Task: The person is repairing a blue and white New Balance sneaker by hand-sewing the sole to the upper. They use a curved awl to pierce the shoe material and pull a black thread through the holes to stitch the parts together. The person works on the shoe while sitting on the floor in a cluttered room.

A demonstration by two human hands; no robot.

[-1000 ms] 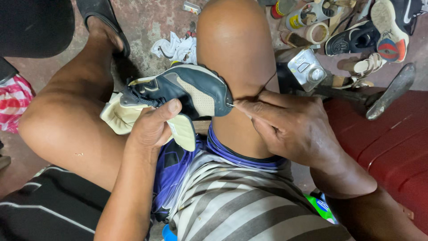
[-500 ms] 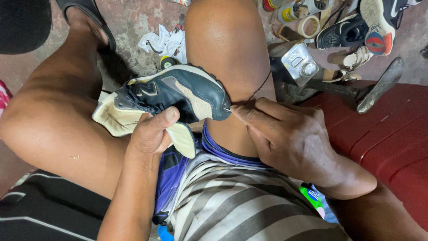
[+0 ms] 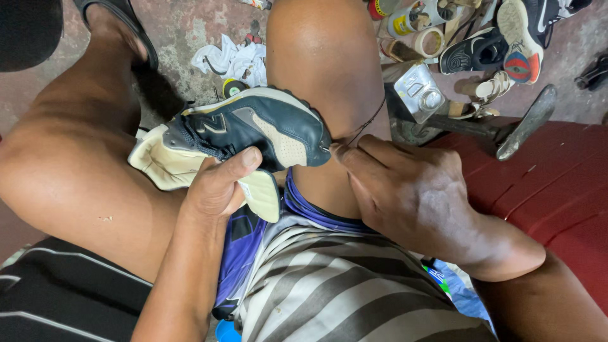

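Stained concrete floor (image 3: 183, 31) up top, littered: white rag (image 3: 231, 60), small metal tin (image 3: 419, 90), loose shoes and sandals (image 3: 500, 44), iron shoe last (image 3: 506, 130). Red seat (image 3: 557, 190) at right. Navy sneaker (image 3: 253, 130) lies between the knees, toe against the right knee. Left hand (image 3: 218, 187) grip closed on its side and cream sole. Right hand (image 3: 411, 190) pinches thin thread (image 3: 367, 123) at the toe; needle, if any, too small to see. Fingertips hidden.
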